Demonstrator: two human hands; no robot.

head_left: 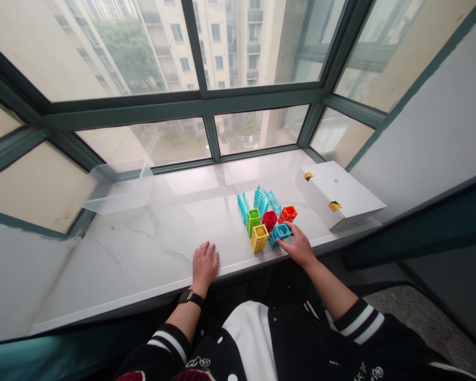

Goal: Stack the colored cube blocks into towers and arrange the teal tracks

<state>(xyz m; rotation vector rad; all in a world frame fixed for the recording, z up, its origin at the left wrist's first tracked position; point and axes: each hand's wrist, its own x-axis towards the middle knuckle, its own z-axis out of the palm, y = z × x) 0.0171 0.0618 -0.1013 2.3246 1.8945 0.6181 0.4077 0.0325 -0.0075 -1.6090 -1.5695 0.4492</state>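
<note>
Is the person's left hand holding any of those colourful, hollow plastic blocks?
No, the left hand rests palm-down on the white, grey-veined windowsill, apart from the colourful, hollow plastic blocks.

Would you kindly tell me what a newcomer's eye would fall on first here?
Probably the bright, hollow blocks bunched on the pale sill, where the right hand grips a blue block. Next, perhaps, the left hand lying flat near the sill's front edge, and the white box at the far right.

bin [122, 205] L on sill [154, 238] | blks [268, 221] R of bin | tracks [262, 200] bhd blks | box [341, 186] far R
</note>
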